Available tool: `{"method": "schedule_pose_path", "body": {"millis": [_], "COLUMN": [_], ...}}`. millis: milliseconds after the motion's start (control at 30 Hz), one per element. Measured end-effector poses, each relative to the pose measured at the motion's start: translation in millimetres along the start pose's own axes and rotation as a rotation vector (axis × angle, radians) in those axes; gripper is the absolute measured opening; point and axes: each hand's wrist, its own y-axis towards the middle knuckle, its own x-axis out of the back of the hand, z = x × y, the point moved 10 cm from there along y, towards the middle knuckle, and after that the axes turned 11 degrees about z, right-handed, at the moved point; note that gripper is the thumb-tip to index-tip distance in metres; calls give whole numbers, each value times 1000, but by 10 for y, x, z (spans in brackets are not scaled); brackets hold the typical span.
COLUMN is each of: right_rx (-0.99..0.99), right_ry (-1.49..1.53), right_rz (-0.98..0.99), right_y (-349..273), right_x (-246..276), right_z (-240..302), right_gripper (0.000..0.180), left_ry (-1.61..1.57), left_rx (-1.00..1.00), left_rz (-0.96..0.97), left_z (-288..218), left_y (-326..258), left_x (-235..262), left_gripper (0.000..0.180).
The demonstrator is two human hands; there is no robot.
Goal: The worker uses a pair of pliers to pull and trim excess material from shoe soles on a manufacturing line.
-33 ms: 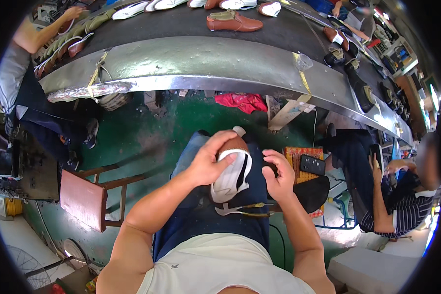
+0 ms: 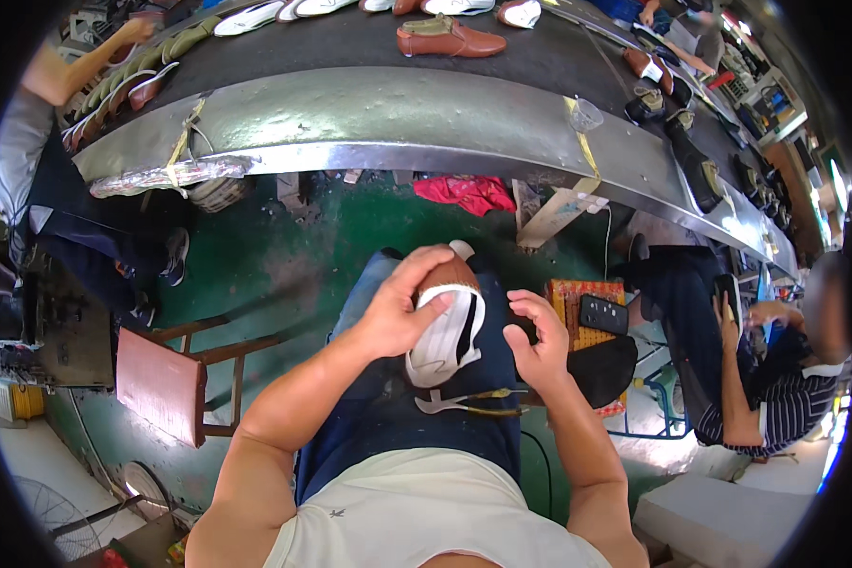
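Observation:
My left hand [image 2: 399,308] is closed around a brown and white shoe [image 2: 437,355], held tilted over my lap. Its thumb presses on the white part and its fingers wrap the brown end. A dark opening runs along the shoe's right side. To the right, my right hand [image 2: 541,346] is raised apart from the shoe, fingers curved and spread, with nothing visibly held. Across my thighs, just below the shoe, lies a pair of pincers [image 2: 438,404] with yellowish handles.
Ahead runs a dark conveyor belt [image 2: 322,59] with a metal edge, carrying several shoes. A stool [image 2: 159,386] stands at left. At right are a small woven-topped seat [image 2: 563,293] and a black key-like case [image 2: 603,315]. One person works at left, another sits at right.

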Motion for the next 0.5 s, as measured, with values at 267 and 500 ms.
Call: {"method": "schedule_pose_path", "body": {"millis": [267, 500], "right_rx": [-181, -381], "right_ry": [-541, -260], "right_rz": [854, 1031], "right_y": [-1097, -1219], "right_x": [-816, -794], "right_z": [-191, -436], "right_gripper": [48, 49], "left_ry": [85, 69], "left_rx": [127, 227], "left_rz": [166, 61], "left_z": [426, 789], "left_y": [-95, -115], "left_x": [-32, 117], "left_gripper": [50, 48]}}
